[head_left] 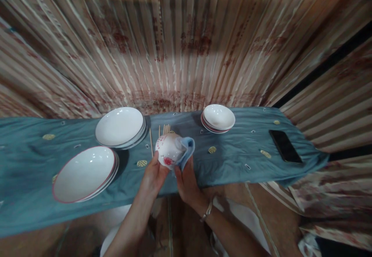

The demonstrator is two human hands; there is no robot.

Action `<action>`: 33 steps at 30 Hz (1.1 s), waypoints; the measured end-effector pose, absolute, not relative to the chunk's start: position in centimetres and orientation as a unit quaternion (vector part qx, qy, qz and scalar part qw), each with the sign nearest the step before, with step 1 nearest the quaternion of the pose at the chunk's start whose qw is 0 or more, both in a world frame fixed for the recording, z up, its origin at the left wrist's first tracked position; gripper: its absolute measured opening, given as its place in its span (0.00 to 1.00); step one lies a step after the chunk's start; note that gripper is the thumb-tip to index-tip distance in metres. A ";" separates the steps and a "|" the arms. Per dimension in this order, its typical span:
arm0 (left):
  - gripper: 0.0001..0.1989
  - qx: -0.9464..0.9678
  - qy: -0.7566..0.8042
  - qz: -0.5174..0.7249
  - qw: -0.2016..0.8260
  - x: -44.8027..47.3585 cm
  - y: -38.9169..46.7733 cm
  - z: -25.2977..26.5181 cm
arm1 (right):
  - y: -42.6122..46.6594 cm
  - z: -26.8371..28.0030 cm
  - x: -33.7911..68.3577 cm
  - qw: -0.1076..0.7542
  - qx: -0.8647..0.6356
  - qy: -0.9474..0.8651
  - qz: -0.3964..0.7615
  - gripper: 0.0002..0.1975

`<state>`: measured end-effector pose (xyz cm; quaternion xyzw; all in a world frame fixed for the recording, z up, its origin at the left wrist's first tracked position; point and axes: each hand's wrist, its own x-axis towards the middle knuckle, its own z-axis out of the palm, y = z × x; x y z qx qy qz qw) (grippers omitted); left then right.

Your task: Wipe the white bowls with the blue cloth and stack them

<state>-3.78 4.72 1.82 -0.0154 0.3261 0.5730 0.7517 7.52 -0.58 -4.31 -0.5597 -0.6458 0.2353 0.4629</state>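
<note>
In the head view, a white bowl (166,148) with red flower prints is held up near the table's front edge, its outside turned toward me. My left hand (155,173) is closed on the bowl's left and lower side. My right hand (186,179) grips a light blue cloth (187,150), which is folded over the bowl's right side and pressed against it. Part of the bowl's right side is hidden under the cloth. Behind the bowl, several wooden chopsticks (151,143) lie on the table, some partly covered from view.
Stacked white plates (120,127) stand at the back left, and red-rimmed dishes (84,175) nearer the front left. Small stacked bowls (218,117) sit at the back right. A black phone (285,146) lies on the teal tablecloth (232,160). Curtains (180,48) hang behind the table.
</note>
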 end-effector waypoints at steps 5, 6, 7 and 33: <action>0.24 -0.005 0.356 0.574 0.738 -2.8 4.3 3.5 | -2.6 -4.8 7.2 0.415 -0.551 -0.702 0.176 0.38; 0.23 -0.003 0.368 0.572 0.733 -2.6 4.2 3.8 | -2.9 -4.8 7.3 0.408 -0.547 -0.713 0.162 0.38; 0.23 -0.003 0.381 0.571 0.727 -2.4 4.1 4.0 | -3.1 -4.8 7.3 0.400 -0.540 -0.726 0.149 0.39; 0.20 0.153 0.398 0.578 0.696 0.2 1.4 2.4 | -0.6 1.2 11.1 0.379 -0.518 -0.767 0.028 0.28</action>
